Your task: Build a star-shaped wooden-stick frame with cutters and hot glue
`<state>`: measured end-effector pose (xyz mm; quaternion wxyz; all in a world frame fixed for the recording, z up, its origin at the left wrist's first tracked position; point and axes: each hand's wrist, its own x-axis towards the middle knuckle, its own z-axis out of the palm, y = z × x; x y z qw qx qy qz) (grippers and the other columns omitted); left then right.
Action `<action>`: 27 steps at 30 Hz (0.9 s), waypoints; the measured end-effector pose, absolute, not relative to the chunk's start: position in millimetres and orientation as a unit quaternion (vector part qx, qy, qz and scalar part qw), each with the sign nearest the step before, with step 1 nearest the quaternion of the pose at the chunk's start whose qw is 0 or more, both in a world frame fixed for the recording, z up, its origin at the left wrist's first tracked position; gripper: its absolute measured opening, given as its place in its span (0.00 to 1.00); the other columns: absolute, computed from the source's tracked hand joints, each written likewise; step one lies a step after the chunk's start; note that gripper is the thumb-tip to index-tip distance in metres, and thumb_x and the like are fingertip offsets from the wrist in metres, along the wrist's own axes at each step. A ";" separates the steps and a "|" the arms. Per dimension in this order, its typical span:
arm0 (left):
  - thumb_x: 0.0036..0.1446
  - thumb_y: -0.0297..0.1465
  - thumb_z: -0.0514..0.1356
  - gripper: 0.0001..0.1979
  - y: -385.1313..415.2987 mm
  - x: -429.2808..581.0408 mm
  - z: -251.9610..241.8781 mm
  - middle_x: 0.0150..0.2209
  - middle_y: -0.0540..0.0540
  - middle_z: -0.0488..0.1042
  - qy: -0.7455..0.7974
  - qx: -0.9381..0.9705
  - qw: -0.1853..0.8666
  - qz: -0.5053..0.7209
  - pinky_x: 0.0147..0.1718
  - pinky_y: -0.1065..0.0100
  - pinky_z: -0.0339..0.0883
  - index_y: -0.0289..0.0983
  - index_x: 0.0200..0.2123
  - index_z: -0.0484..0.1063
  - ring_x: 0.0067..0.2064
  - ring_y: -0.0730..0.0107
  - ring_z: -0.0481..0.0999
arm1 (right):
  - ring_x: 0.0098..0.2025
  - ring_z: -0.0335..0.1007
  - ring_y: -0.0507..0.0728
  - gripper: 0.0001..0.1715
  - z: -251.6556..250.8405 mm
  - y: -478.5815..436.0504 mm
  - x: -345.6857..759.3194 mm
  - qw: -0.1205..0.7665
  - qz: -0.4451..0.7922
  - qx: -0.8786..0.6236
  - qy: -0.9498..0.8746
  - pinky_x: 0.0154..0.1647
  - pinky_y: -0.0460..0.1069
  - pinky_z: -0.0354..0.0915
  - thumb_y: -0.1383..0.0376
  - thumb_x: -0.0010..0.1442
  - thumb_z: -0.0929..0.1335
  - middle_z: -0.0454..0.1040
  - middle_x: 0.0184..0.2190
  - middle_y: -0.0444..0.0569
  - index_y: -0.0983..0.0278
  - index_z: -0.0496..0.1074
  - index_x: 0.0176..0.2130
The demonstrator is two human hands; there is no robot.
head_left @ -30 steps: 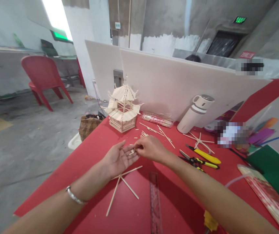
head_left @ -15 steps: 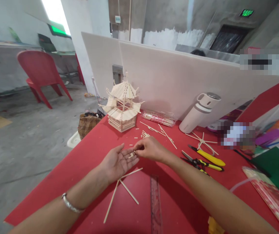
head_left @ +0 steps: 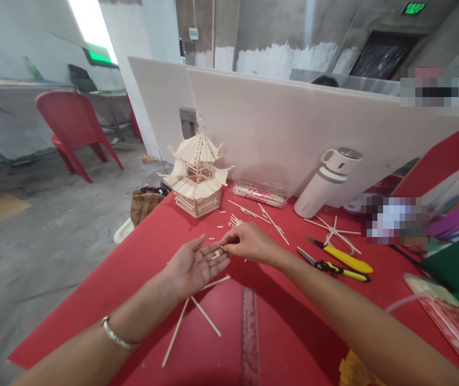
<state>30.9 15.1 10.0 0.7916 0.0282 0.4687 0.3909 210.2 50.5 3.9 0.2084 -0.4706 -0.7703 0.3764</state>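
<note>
My left hand (head_left: 199, 266) is open, palm up, above the red table. A few short wooden stick pieces (head_left: 217, 254) lie across its fingers. Over those fingertips my right hand (head_left: 249, 244) is closed in a pinch, with a tiny pale end of a stick piece just showing at the tips. Below the left hand, long thin wooden sticks (head_left: 206, 316) lie joined in a spread pattern, partly hidden by the hand. Beyond the hands lie more short cut stick pieces (head_left: 235, 220). A pagoda model (head_left: 197, 190) made of sticks stands upright at the far left table edge.
A clear ruler (head_left: 249, 338) lies near the front. To the right are yellow-handled pliers (head_left: 347, 258), yellow-and-black cutters (head_left: 337, 269), a star of sticks (head_left: 335, 231) and a white bottle (head_left: 325, 185). Packed sticks (head_left: 259, 194) lie by the white partition (head_left: 253, 123).
The view has shifted slightly, so the table items appear a little further left. Both hands keep nearly the same pose, the right still pinching at the left fingertips.
</note>
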 end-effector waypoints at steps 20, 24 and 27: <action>0.65 0.17 0.51 0.18 -7.6 -6.2 10.5 0.47 0.29 0.81 0.484 0.035 0.764 0.425 0.43 0.65 0.82 0.23 0.56 0.70 0.46 0.57 0.85 | 0.32 0.78 0.54 0.09 -9.2 58.3 218.9 0.098 0.316 -0.544 -0.771 0.32 0.44 0.66 0.72 0.53 0.71 0.83 0.30 0.45 0.64 0.83 0.33; 0.66 0.19 0.51 0.16 -26.0 -15.3 13.4 0.48 0.29 0.81 0.476 0.038 0.771 0.422 0.45 0.62 0.82 0.24 0.54 0.72 0.46 0.55 0.85 | 0.39 0.79 0.56 0.09 -22.6 53.9 210.4 0.064 0.285 -0.547 -0.785 0.38 0.45 0.66 0.71 0.52 0.73 0.84 0.33 0.46 0.60 0.84 0.32; 0.67 0.20 0.51 0.16 -39.7 -20.9 14.1 0.48 0.29 0.81 0.463 0.038 0.779 0.421 0.47 0.61 0.81 0.24 0.54 0.72 0.47 0.55 0.85 | 0.42 0.78 0.57 0.07 -11.4 38.6 199.7 0.067 0.258 -0.550 -0.792 0.41 0.47 0.65 0.65 0.56 0.73 0.84 0.37 0.46 0.58 0.84 0.35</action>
